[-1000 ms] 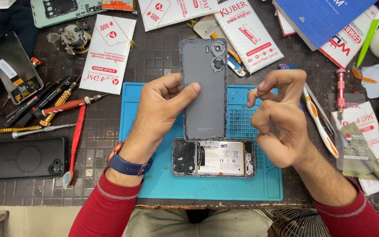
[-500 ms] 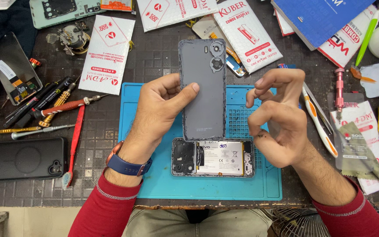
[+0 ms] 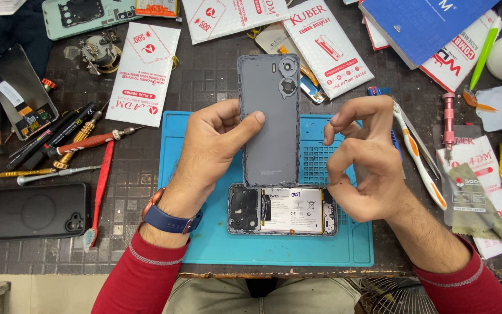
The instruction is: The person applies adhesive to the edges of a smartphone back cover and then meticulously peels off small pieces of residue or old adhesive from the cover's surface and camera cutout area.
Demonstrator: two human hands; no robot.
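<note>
- Hands meet over a blue work mat (image 3: pixel 332 250) in the middle of the frame, both arms in red sleeves coming up from the bottom edge.
- Left hand (image 3: pixel 213 142) grips a grey phone back cover (image 3: pixel 269 119) by its left edge, thumb pressed across the inner face, fingers curled behind; the cover stands upright in the frame with its camera cut-outs at the top right.
- A dark blue wristwatch (image 3: pixel 167 216) sits on the left wrist.
- Right hand (image 3: pixel 364 160) holds nothing that I can make out: fingers bent and loosely curled, tips close together, just right of the cover and apart from it.
- An opened phone body (image 3: pixel 283 209) lies flat on the mat below the cover, its battery and boards showing, lying sideways between the two wrists; the cover's lower edge is just above it.
- At the left of the frame, off the mat, a row of screwdrivers (image 3: pixel 59 145) lies in a loose fan, with a black phone case (image 3: pixel 30 210) below them.
- White spare-part packets (image 3: pixel 143 72) are spread across the upper part of the dark table.
- Right of the right hand lie tweezers with white and orange grips (image 3: pixel 419 157), and further right a small red screwdriver (image 3: pixel 448 119).
</note>
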